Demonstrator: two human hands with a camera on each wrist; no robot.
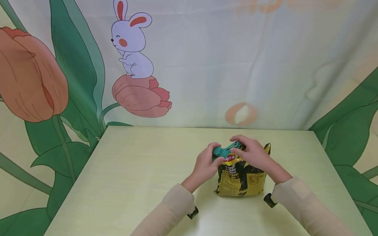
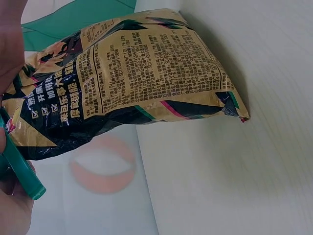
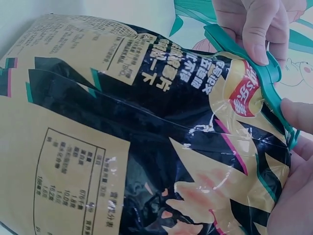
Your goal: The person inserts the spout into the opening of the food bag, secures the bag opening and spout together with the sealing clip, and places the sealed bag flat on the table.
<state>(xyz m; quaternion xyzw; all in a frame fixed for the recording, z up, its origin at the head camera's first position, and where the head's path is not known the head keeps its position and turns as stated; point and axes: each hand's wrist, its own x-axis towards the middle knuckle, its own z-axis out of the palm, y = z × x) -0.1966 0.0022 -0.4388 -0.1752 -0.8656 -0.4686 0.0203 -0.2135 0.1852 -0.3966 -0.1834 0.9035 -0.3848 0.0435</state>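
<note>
A black and gold chip bag [image 1: 233,183] stands on the table, its printed back turned toward me. Across its top edge lies a teal bag clip [image 1: 225,151], which appears as a long green bar [image 3: 266,81] in the right wrist view. My left hand [image 1: 205,165] pinches the clip's left end between thumb and fingers. The right hand [image 1: 254,152] grips the other end together with the bag's top corner, its thumb against the clip. In the left wrist view only part of the clip [image 2: 24,171] shows beside the bag's narrow top. Whether the clip is fastened is hard to see.
The pale table [image 1: 133,177] ends at a straight back edge, behind which hangs a curtain [image 1: 200,65] printed with a rabbit and tulips. Small black devices [image 1: 270,200] sit at both wrists.
</note>
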